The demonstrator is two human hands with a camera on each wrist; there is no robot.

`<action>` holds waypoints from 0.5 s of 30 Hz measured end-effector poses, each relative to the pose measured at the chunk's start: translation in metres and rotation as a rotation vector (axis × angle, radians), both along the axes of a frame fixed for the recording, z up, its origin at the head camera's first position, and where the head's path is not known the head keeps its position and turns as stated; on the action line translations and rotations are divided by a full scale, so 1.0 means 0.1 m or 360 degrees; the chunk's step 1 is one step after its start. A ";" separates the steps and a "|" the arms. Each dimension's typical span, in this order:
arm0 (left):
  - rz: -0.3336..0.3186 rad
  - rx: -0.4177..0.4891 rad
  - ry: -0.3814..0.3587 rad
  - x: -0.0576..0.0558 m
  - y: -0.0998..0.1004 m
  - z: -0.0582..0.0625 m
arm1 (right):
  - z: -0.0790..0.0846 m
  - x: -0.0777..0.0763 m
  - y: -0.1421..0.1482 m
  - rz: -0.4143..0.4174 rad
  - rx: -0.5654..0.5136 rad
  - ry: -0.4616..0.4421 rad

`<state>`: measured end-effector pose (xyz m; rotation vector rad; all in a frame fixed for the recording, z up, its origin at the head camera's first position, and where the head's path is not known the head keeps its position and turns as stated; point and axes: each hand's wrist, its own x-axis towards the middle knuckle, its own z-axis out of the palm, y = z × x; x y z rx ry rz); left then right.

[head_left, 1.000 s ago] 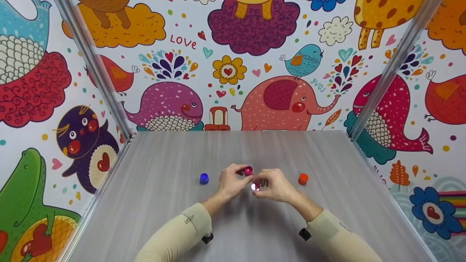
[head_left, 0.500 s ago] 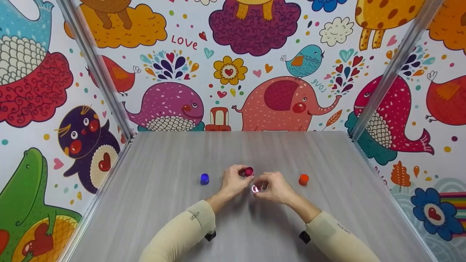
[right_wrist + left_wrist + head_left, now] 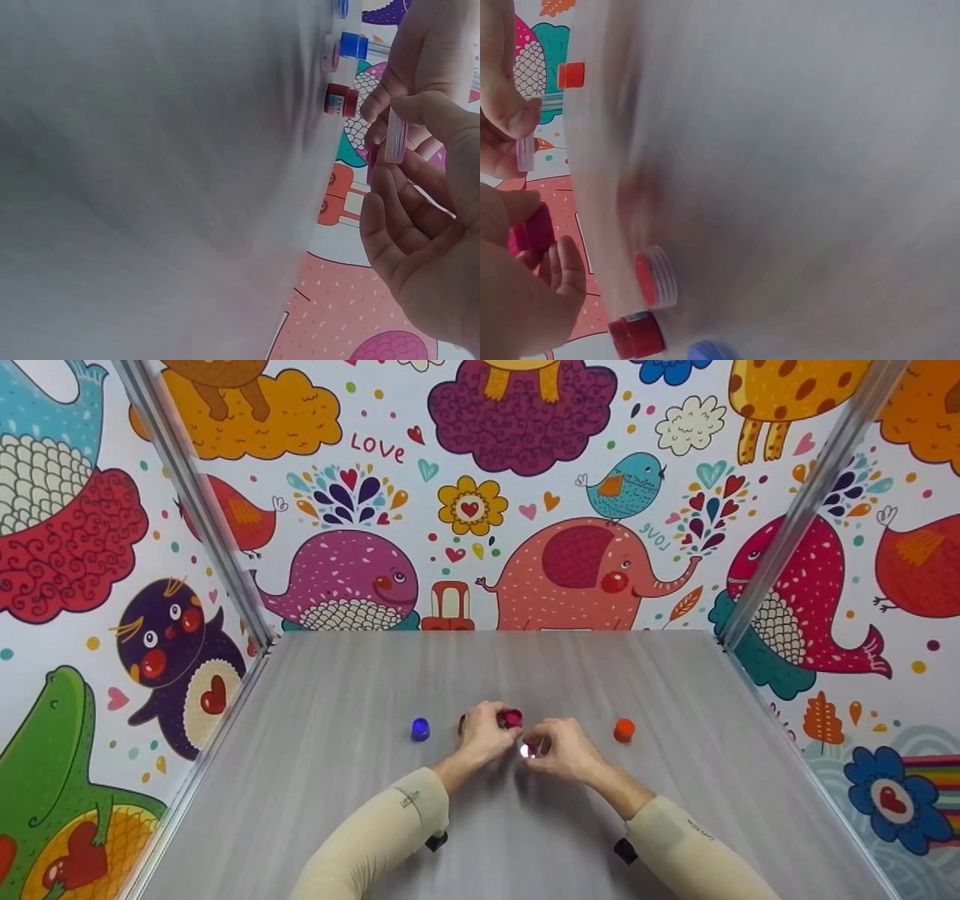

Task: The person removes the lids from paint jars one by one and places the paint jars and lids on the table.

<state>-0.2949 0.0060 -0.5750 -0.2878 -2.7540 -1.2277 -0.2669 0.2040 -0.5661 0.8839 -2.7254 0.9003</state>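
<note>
Grips a magenta jar [image 3: 513, 718] in the left hand [image 3: 484, 733], curling thumb and fingers round it above the grey bench [image 3: 337, 682]. Pinches a clear, disc-shaped lid [image 3: 528, 751] between thumb and finger of the right hand [image 3: 568, 748], on edge in the left wrist view. Holds lid and jar near each other but apart, with the lid closer to the body and slightly to the right. Has a red jar [image 3: 637, 335] standing near the left hand, mostly hidden behind it from the head camera, and a ribbed lid [image 3: 660, 276] lying red face up just beside that jar. Farther left, has a blue jar [image 3: 420, 730]; on the opposite side, to the right of the right hand, an orange jar [image 3: 624, 730]. Wears cream sleeves [image 3: 382, 825]. Faces a wall [image 3: 510, 495] printed with cartoon animals.
</note>
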 end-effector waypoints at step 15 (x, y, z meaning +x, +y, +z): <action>0.0013 -0.0102 -0.0169 -0.36 0.06 -0.41 | -0.11 -0.06 -0.04 0.0035 0.0036 0.0020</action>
